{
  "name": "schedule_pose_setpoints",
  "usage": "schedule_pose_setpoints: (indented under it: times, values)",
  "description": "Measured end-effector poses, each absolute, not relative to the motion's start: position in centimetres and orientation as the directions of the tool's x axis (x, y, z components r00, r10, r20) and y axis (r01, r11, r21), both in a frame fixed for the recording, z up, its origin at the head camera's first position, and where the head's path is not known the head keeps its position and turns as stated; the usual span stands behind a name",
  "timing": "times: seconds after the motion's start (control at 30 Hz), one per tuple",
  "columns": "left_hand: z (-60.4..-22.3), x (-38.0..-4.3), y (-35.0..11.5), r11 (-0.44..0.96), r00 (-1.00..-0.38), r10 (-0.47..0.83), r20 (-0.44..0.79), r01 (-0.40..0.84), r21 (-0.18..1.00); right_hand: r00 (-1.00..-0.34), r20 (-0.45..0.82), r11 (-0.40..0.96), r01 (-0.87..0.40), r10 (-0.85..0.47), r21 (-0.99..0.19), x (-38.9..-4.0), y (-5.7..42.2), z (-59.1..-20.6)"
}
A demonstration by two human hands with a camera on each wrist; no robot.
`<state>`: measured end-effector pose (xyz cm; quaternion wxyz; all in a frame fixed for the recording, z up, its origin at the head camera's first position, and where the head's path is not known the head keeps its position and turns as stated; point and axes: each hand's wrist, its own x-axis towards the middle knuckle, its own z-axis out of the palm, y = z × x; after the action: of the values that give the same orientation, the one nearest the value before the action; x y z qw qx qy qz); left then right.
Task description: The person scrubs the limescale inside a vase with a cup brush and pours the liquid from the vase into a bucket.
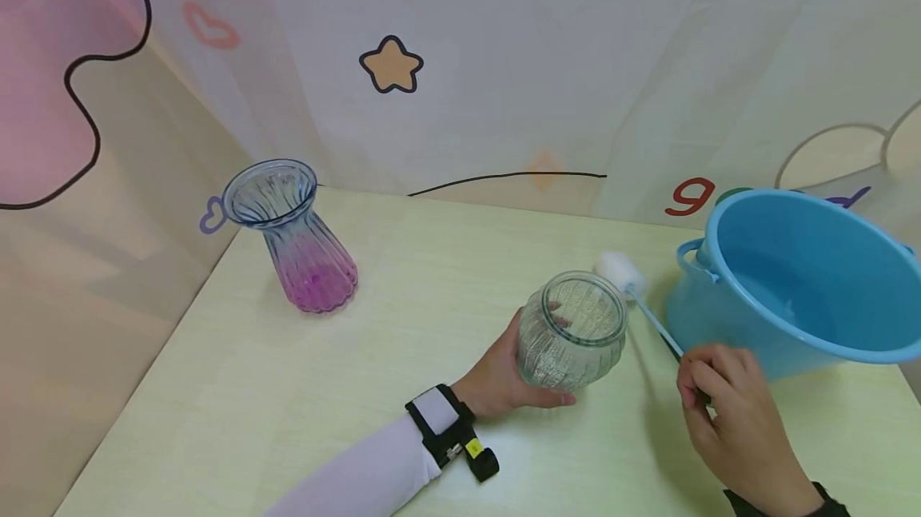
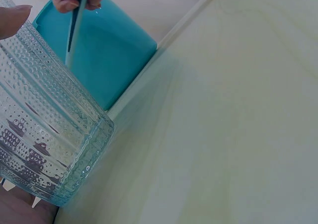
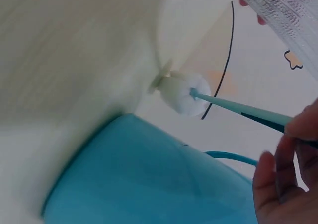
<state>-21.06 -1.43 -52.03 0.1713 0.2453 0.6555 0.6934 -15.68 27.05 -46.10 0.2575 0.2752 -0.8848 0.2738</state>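
My left hand holds a clear ribbed glass jar round its side, fingers behind it and thumb low at the front. The jar's open mouth faces up, and in the left wrist view its textured wall looks bare inside. To the right, my right hand grips the handle of a sponge bottle brush. Its white sponge head points away from me, just beyond the jar's rim and outside it. The handle is light blue with a dark strip, and its far end is hidden in my fingers.
A large light-blue bucket stands at the right, close beside the brush and right hand. At the back left is a flared glass vase, blue fading to pink. A printed cloth hangs behind the pale tabletop.
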Motion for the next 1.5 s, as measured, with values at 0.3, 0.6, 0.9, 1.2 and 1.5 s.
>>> schedule_pose_setpoints:
  times: [0.3, 0.6, 0.9, 1.2, 1.5]
  values:
    - [-52.0, -21.1, -1.5, -0.093, -0.816, 0.565, 0.121, 0.083, 0.992, -0.769, 0.512, 0.735, -0.590, -0.383, -0.335, -15.1, 28.7, -47.5]
    - [-52.0, -21.0, -1.5, -0.085, -0.824, 0.557, 0.102, 0.065, 0.994, -0.852, 0.385, 0.820, -0.481, -0.355, -0.309, -15.2, 30.0, -48.6]
    - [-52.0, -20.9, -1.5, -0.088, -0.825, 0.555, 0.107, 0.070, 0.994, -0.867, 0.348, 0.835, -0.462, -0.356, -0.298, -15.4, 30.5, -49.4]
    - [-51.9, -21.0, -1.4, -0.091, -0.825, 0.554, 0.107, 0.068, 0.994, -0.893, 0.276, 0.851, -0.431, -0.355, -0.300, -15.3, 30.7, -49.7]
    - [-52.0, -21.1, -1.4, -0.095, -0.818, 0.562, 0.121, 0.081, 0.992, -0.915, 0.248, 0.875, -0.384, -0.318, -0.295, -15.2, 30.7, -49.5]
